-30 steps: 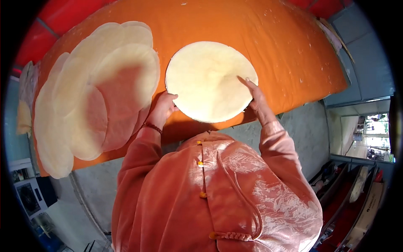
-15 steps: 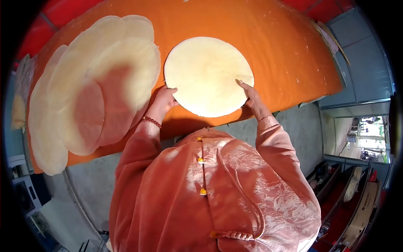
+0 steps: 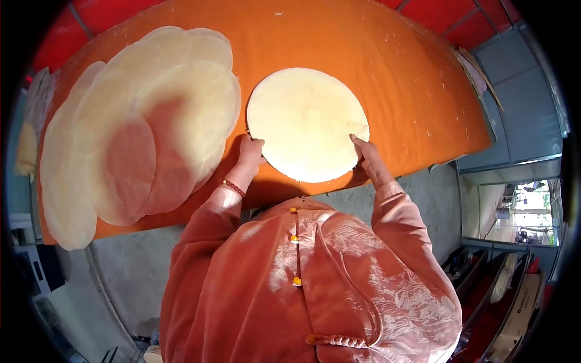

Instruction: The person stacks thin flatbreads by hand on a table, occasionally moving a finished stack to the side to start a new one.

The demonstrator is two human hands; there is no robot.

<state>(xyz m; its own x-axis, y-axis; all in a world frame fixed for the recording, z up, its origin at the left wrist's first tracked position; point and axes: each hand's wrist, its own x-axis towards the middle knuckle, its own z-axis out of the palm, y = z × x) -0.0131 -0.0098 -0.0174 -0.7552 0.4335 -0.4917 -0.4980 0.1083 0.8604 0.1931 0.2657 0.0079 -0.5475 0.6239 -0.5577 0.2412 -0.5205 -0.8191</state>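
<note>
A pale cream stack of thin round flatbreads (image 3: 307, 121) lies near the front edge of the orange-covered table (image 3: 417, 91). My left hand (image 3: 250, 151) grips its lower left rim, thumb on top and fingers tucked beside or under the edge. On the lower right rim is my right hand (image 3: 367, 152), thumb across the top surface and the other fingers mostly hidden below. To the left, thin flatbread sheets (image 3: 209, 91) are fanned out in overlapping layers. Shadow falls across their middle, and the lowest ones reach over the table's front left edge.
Red tiled panels (image 3: 436, 15) border the far side. Grey cabinets (image 3: 514, 91) stand at the right, with long open boxes (image 3: 514, 314) on the floor below. Loose pale sheets (image 3: 36, 121) hang at the far left. Grey concrete floor (image 3: 130, 266) shows before the table.
The whole view has shifted, so the table and its contents sit slightly lower in the picture. Both hands keep their hold on the rim of the flatbread stack.
</note>
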